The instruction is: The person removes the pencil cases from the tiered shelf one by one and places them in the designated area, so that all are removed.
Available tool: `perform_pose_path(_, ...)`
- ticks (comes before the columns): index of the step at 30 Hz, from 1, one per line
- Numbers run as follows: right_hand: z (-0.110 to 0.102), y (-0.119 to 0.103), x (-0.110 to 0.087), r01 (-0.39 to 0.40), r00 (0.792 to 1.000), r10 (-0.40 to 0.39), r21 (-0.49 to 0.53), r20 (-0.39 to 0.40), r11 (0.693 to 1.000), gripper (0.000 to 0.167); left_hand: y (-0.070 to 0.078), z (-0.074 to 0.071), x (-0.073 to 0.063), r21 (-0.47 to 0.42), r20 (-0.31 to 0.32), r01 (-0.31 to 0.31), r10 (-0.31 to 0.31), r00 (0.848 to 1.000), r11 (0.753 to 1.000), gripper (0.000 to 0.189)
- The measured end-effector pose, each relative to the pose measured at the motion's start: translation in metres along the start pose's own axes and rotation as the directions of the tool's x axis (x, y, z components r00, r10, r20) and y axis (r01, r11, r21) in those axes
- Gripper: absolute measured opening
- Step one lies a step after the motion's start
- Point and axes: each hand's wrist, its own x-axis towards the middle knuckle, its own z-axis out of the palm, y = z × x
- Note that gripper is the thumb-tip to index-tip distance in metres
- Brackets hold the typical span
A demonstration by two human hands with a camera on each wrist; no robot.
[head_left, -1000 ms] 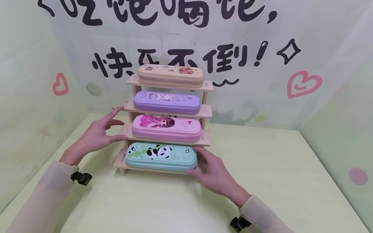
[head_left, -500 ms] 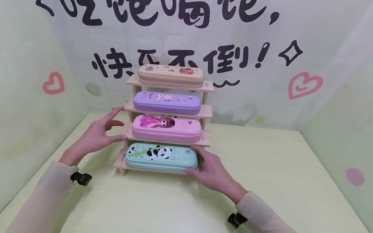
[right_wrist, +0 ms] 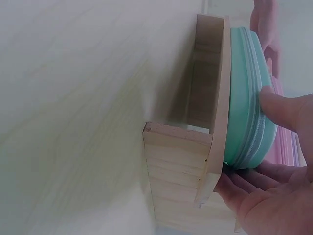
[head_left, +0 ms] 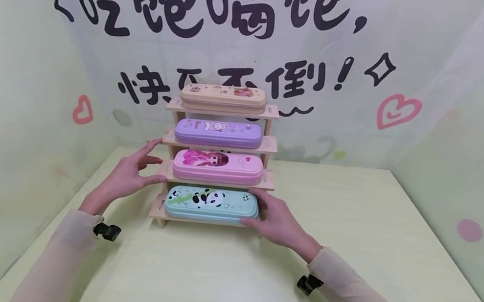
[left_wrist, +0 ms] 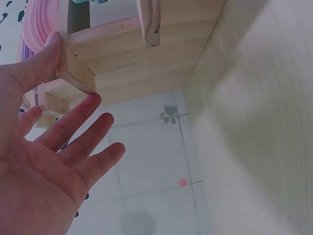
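Observation:
A mint-green pencil case (head_left: 229, 206) with a panda print lies on the lowest board of a four-tier wooden rack (head_left: 156, 206). My right hand (head_left: 280, 224) holds its right end, thumb at the front and fingers curled behind, also seen in the right wrist view. On the rack's left side, my left hand (head_left: 122, 175) touches the board ends with fingers spread and fairly straight. In the left wrist view, the thumb rests on one board's front edge and a fingertip meets its back corner. Above the green case sit a pink pencil case (head_left: 240, 170), a purple one (head_left: 243, 135) and a beige one (head_left: 216, 98).
The rack stands on a pale table (head_left: 211, 275), set back toward a wall (head_left: 251, 58) with large black lettering. Side walls (head_left: 480, 161) enclose the table at left and right. Each sleeve carries a small black device (head_left: 106, 231) at the wrist.
My right hand has moved slightly left along the green pencil case, whose back edge sits a little lower in view. My left hand stays in place at the rack. The head view has shifted slightly.

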Motion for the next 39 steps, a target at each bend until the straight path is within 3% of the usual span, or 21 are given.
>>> perform_pose_path(6,0.003,-0.002,-0.003,-0.03,1.0,0.03,-0.011,-0.002,0.999,0.078,0.0,0.0,-0.004,-0.006,0.005,-0.013,0.013,1.0,1.0,0.107)
perform_pose_path(24,0.003,-0.001,-0.018,-0.008,1.0,0.009,-0.037,0.015,0.999,0.078,0.004,0.003,-0.02,-0.026,0.0,-0.017,0.017,1.0,1.0,0.107)
perform_pose_path(39,0.003,-0.002,-0.018,0.008,1.0,-0.007,-0.047,0.023,0.999,0.087,0.006,0.003,-0.02,-0.045,-0.007,0.003,-0.004,1.0,0.999,0.107)
